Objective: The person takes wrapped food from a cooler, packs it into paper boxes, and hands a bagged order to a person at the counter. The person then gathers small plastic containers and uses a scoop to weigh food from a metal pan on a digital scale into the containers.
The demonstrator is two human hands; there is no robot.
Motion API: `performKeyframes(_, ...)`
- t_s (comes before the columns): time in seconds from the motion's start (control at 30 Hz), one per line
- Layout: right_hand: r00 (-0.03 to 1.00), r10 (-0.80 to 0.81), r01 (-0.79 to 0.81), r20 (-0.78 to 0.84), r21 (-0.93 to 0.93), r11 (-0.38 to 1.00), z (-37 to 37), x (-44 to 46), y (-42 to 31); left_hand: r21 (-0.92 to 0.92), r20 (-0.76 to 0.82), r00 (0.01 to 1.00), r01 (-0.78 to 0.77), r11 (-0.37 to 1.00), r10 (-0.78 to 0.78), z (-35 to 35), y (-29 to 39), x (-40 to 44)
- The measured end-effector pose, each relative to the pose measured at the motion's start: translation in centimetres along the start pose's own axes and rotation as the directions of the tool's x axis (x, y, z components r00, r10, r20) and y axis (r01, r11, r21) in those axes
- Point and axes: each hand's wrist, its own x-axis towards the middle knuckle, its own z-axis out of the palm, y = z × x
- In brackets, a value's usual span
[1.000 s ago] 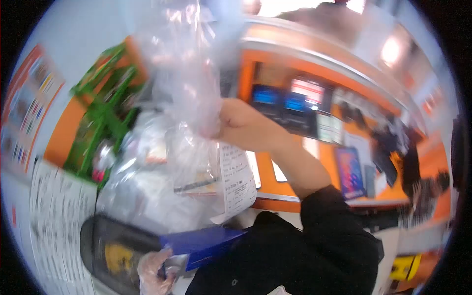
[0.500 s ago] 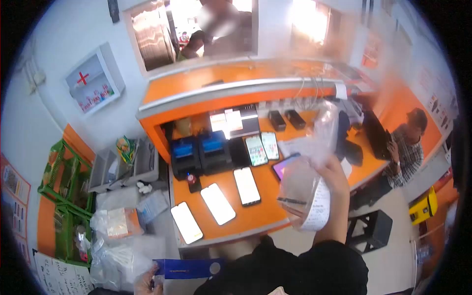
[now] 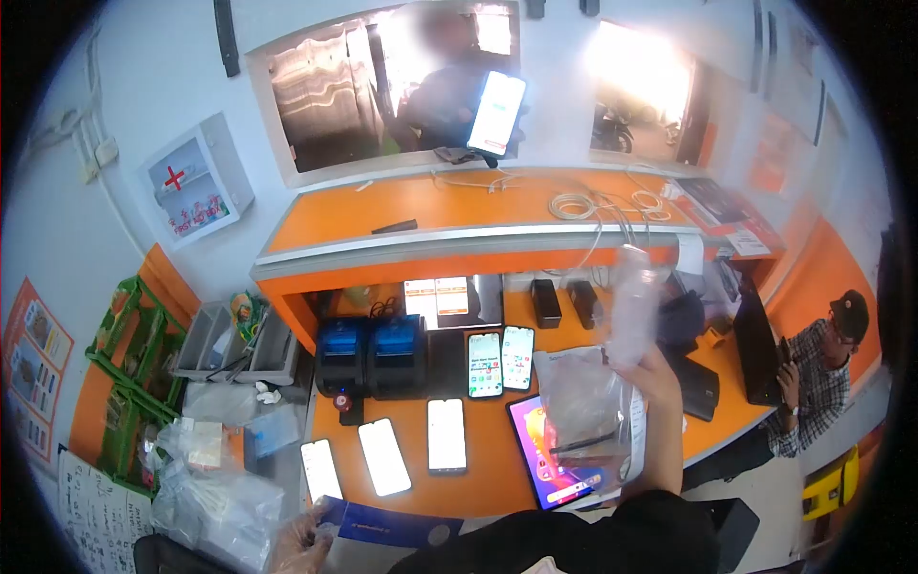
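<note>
Near the desk's right part, my right hand (image 3: 655, 375) is closed on a clear plastic bag (image 3: 595, 407), whose gathered top sticks up above the fist. Dark items and a white paper slip show inside or behind the bag. It hangs partly over a tablet (image 3: 547, 450) with a lit purple and orange screen. At the bottom left, my left hand (image 3: 304, 543) grips the left end of a flat blue packet (image 3: 392, 526). Three phones with white screens, one of them a phone (image 3: 447, 435) in the middle, lie on the orange desk (image 3: 488, 430).
Two black printers (image 3: 371, 352), two phones (image 3: 500, 362) and a monitor (image 3: 449, 298) stand behind. Plastic bags (image 3: 220, 497), a grey tray (image 3: 234, 344) and green baskets (image 3: 134, 364) are left. A person (image 3: 820, 373) sits right; another (image 3: 442, 110) stands beyond the counter, near a lit phone (image 3: 498, 113).
The view has swung right and up from the bags and baskets. My right hand and its bag are now over the desk's right side. A lit phone has appeared at the window.
</note>
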Motion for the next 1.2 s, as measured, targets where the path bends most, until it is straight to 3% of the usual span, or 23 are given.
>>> performKeyframes(0.1,0.998,-0.054,0.063,0.042,-0.274,0.96,-0.6,3.9,0.3,0.091,-0.002,0.992,0.125,0.988,-0.125,0.4,2.6,0.9)
performKeyframes(0.2,0.96,-0.176,0.252,0.219,-0.399,0.882,1.0,8.4,-0.9,-0.232,-0.058,0.998,-0.031,0.972,0.019,0.2,-0.7,1.9)
performKeyframes(0.27,0.898,-0.19,0.356,0.397,-0.401,0.844,3.2,11.2,-2.8,0.201,-0.091,0.924,-0.349,0.915,0.372,-0.6,1.4,4.8)
performKeyframes(0.3,0.87,-0.089,0.382,0.484,-0.551,0.742,4.6,12.2,-3.5,0.407,-0.049,0.842,-0.474,0.781,0.537,-1.2,3.4,6.5)
performKeyframes(0.33,0.838,0.026,0.419,0.545,-0.674,0.609,5.9,13.1,-4.0,0.432,0.088,0.804,-0.563,0.705,0.588,-1.1,6.8,7.9)
performKeyframes(0.4,0.776,-0.123,0.546,0.619,-0.56,0.623,9.1,14.3,-1.9,0.437,0.357,0.681,-0.727,0.53,0.639,0.2,14.0,10.1)
performKeyframes(0.5,0.721,0.018,0.512,0.692,-0.55,0.659,14.2,16.3,-1.9,0.435,0.466,0.743,-0.665,0.607,0.48,1.4,17.1,13.5)
performKeyframes(0.53,0.682,0.088,0.506,0.726,-0.556,0.66,15.8,16.6,-1.7,0.311,0.484,0.745,-0.637,0.705,0.46,1.4,17.0,14.4)
performKeyframes(0.6,0.628,-0.319,0.659,0.71,-0.266,0.704,19.4,16.2,2.3,0.053,0.528,0.739,-0.521,0.852,0.419,0.8,16.3,16.3)
performKeyframes(0.63,0.575,-0.509,0.729,0.641,-0.119,0.674,20.0,16.2,2.5,-0.044,0.478,0.779,-0.44,0.897,0.405,0.8,15.4,16.7)
performKeyframes(0.73,0.479,-0.111,0.516,0.871,-0.177,0.838,17.5,16.9,-0.6,-0.334,0.335,0.864,-0.263,0.905,0.375,0.2,12.8,17.5)
performKeyframes(0.77,0.504,-0.142,0.472,0.852,-0.135,0.871,16.4,17.2,-0.5,-0.212,0.322,0.861,-0.339,0.917,0.393,0.0,12.1,17.2)
performKeyframes(0.87,0.637,-0.516,0.58,0.573,0.084,0.81,13.5,19.8,1.5,-0.313,0.24,0.911,-0.254,0.915,0.335,-0.2,11.2,15.9)
performKeyframes(0.93,0.788,-0.407,0.555,0.462,-0.247,0.794,9.9,21.6,0.9,-0.415,0.143,0.946,-0.21,0.885,0.291,-0.5,10.8,14.8)
performKeyframes(1.0,0.906,-0.314,0.399,0.285,-0.318,0.86,7.5,22.0,-0.4,-0.462,0.073,0.967,-0.185,0.868,0.245,-0.8,10.6,14.0)
performKeyframes(1.1,0.816,-0.383,0.534,0.432,-0.311,0.787,8.9,21.0,0.4,-0.351,0.053,0.944,-0.287,0.891,0.325,-1.0,10.6,13.8)
performKeyframes(1.17,0.634,-0.337,0.516,0.696,-0.056,0.855,12.2,19.2,-0.9,-0.344,0.084,0.922,-0.33,0.879,0.379,-0.9,10.7,14.0)
performKeyframes(1.2,0.535,-0.344,0.617,0.771,-0.079,0.783,14.0,18.3,-0.9,-0.34,0.099,0.908,-0.353,0.871,0.407,-0.8,10.7,14.1)
